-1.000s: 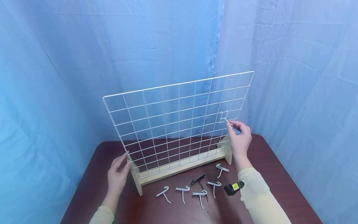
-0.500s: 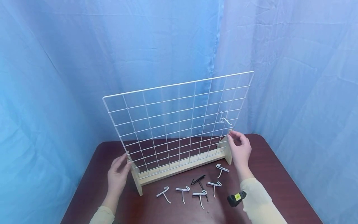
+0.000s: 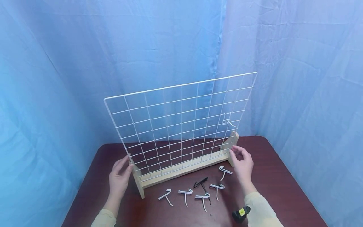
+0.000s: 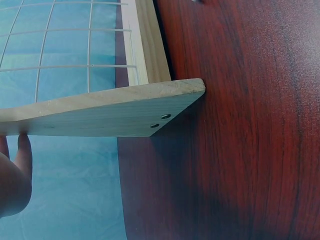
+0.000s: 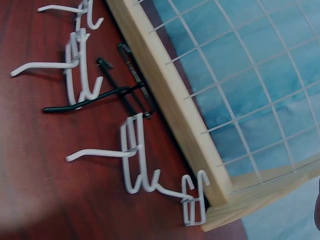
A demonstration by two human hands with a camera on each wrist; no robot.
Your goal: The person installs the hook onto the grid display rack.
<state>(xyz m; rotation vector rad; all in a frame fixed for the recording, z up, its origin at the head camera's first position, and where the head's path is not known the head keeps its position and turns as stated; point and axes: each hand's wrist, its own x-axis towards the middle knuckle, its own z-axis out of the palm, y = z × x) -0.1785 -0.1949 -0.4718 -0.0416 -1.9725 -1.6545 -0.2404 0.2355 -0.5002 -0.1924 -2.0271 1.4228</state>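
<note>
A white wire grid panel (image 3: 181, 123) stands upright in a wooden stand (image 3: 184, 168). My left hand (image 3: 119, 176) touches the top of the stand's left side piece; in the left wrist view its fingertips (image 4: 23, 150) meet the outer face of that board. By the right side piece (image 3: 233, 137) is my right hand (image 3: 242, 162), thumb and forefinger bent near the board, with no hook in them. One white hook (image 3: 229, 122) hangs on the grid at the right. Several white hooks (image 3: 185, 191) lie on the table before the stand, with a black hook (image 3: 201, 183) among them.
The dark red wooden table (image 3: 99, 201) reaches past both ends of the stand. Blue curtains (image 3: 158, 47) hang behind and at both sides. A black device with a yellow label (image 3: 241, 212) sits on the right wrist.
My right hand has moved down from the tip of the hung hook to the lower part of the right side piece. The left hand, grid and lying hooks have stayed put.
</note>
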